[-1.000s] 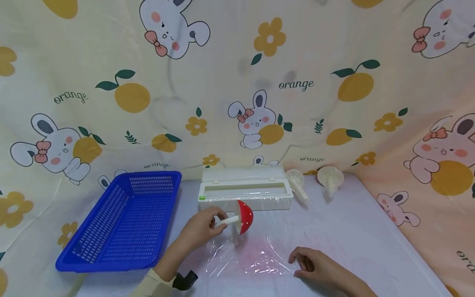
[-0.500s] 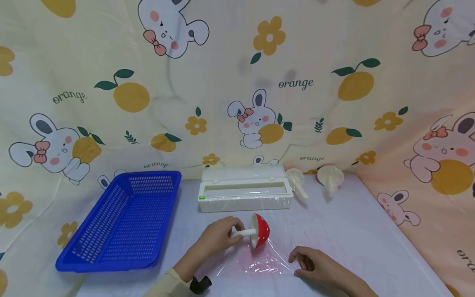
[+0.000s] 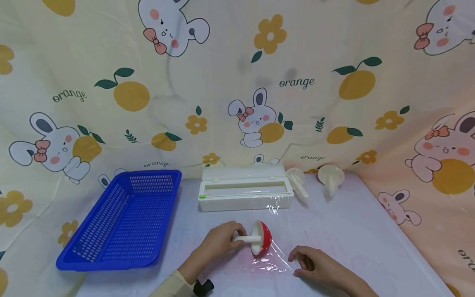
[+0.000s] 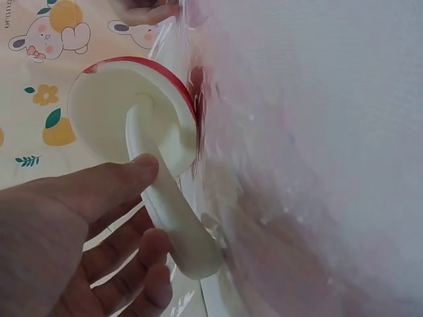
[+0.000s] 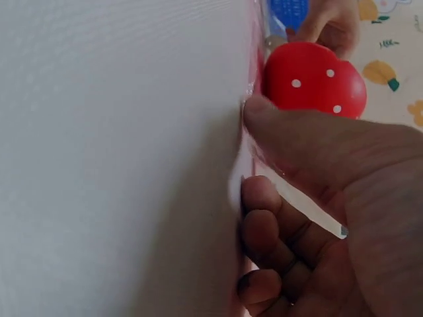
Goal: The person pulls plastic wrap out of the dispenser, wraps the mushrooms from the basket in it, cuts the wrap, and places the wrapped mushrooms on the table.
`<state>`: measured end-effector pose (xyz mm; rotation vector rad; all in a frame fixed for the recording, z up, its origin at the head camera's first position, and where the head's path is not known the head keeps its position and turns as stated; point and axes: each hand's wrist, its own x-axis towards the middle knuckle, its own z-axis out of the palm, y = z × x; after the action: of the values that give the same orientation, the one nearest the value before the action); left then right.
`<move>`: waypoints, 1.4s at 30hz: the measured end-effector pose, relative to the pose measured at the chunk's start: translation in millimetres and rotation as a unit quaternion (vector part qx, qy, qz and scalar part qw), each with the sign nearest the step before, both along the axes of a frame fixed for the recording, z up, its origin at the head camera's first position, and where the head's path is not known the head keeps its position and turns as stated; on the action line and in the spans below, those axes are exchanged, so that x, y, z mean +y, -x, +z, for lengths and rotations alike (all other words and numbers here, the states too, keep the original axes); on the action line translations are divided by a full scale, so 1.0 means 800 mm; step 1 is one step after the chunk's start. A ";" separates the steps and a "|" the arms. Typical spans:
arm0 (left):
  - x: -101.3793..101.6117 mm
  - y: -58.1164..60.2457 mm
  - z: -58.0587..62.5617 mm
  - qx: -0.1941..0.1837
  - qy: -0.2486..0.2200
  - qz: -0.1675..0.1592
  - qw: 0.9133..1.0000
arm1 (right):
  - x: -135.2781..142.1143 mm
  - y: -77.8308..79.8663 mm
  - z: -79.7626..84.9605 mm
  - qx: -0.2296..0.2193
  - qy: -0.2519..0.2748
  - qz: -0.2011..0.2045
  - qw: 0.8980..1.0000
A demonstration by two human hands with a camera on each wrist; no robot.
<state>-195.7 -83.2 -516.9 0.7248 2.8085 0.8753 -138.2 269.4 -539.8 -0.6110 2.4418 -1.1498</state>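
My left hand (image 3: pixel 224 239) pinches the white stem of a red toy mushroom (image 3: pixel 266 238) with white dots. The mushroom lies sideways, its cap toward the right, low over a sheet of clear plastic wrap (image 3: pixel 272 264). In the left wrist view, the thumb presses on the stem (image 4: pixel 178 228) and the cap's white underside shows. At the wrap's near right corner, my right hand (image 3: pixel 315 266) holds the sheet with curled fingers; the exact contact is partly hidden. The right wrist view shows the dotted cap (image 5: pixel 314 79) just beyond the thumb.
Behind the wrap stands a white wrap dispenser (image 3: pixel 245 203) with a green slider and raised lid. Two wrapped pale objects, one a mushroom shape (image 3: pixel 331 177) and one club-like (image 3: pixel 298 185), lie to its right. A blue plastic basket (image 3: pixel 126 222) stands on the left.
My left hand has moved right and toward the front, lowering the mushroom onto or just above the wrap. The right hand has stayed in place.
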 end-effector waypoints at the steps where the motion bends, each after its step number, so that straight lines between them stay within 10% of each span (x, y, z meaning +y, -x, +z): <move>1: 0.000 -0.001 0.001 0.001 -0.001 0.000 1.000 | 0.000 -0.001 0.001 -0.006 0.002 0.000 1.000; 29: -0.077 -0.033 0.000 0.037 -0.041 0.004 0.998 | 0.008 0.008 -0.007 0.066 0.020 0.064 0.996; 36: -0.117 -0.041 -0.006 -0.046 -0.035 -0.074 0.996 | 0.013 0.010 -0.009 0.098 0.044 0.088 0.990; 42: -0.137 -0.048 -0.004 -0.030 -0.009 -0.148 0.989 | 0.014 0.008 -0.010 0.123 0.061 0.105 0.985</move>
<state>-157.0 -192.7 -520.2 1.0635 2.5524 0.8537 -145.0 280.8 -547.5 -1.0784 2.4430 -1.2029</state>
